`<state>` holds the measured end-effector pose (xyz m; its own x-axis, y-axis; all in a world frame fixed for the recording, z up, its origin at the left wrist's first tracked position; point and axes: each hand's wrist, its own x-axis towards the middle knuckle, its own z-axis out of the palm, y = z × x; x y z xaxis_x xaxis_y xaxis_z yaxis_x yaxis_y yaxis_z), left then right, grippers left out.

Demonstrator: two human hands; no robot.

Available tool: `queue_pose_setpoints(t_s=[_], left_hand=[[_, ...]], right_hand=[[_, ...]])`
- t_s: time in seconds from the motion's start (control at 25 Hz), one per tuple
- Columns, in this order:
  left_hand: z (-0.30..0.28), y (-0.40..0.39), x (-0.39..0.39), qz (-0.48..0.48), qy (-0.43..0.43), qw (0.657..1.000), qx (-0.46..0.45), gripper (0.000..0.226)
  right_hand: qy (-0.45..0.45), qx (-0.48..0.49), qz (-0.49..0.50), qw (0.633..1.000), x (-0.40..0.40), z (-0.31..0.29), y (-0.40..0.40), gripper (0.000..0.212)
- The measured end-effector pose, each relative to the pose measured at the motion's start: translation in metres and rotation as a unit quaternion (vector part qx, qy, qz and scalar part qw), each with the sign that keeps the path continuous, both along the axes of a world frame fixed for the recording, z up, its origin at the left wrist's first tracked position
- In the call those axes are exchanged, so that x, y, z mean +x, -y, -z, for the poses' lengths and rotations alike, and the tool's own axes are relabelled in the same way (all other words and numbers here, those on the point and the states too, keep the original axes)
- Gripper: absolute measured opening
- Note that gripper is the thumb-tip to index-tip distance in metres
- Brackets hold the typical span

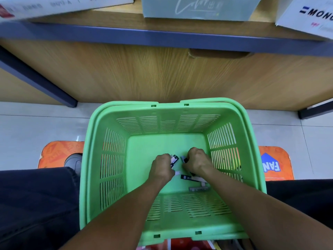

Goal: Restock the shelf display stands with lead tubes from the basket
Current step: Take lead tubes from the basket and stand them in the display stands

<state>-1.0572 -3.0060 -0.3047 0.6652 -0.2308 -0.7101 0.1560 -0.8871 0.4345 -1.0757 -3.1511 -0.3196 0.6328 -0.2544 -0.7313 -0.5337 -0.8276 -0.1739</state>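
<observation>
A green plastic basket (100,159) stands on the floor in front of me. Both my hands reach down to its bottom. My left hand (161,166) is curled round a small bunch of lead tubes (173,159) whose black and white ends stick out to the right. My right hand (197,161) is curled round another tube (184,159), grey and black at its tip. More loose lead tubes (191,177) lie on the basket floor under my right wrist, and a grey one (198,188) lies nearer to me.
A wooden shelf unit with a dark blue edge (162,37) rises behind the basket; white and pale green display boxes (198,8) stand on it. Orange mats (59,154) lie on the tiled floor either side. My dark trousers (36,204) flank the basket.
</observation>
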Motion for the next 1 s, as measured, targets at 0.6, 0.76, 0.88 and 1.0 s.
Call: queue_pose_setpoints(t_s=[0.6, 0.76, 0.88, 1.0], left_hand=[[0.003, -0.001, 0.006, -0.261, -0.102, 0.954, -0.103, 0.025], [-0.015, -0.011, 0.036, -0.421, -0.154, 0.868, -0.211, 0.026], [-0.038, -0.006, 0.044, -0.403, -0.159, 0.856, -0.283, 0.011], [-0.071, -0.006, 0.045, -0.373, -0.173, 0.842, -0.349, 0.025]], right_hand=[[0.040, 0.170, 0.187, 0.967, 0.005, -0.007, 0.003, 0.016], [0.060, 0.325, 0.249, 0.910, 0.018, -0.035, 0.005, 0.032], [0.071, 0.373, 0.212, 0.900, 0.029, -0.061, 0.006, 0.020], [0.088, 0.406, 0.170, 0.893, 0.038, -0.097, 0.010, 0.018]])
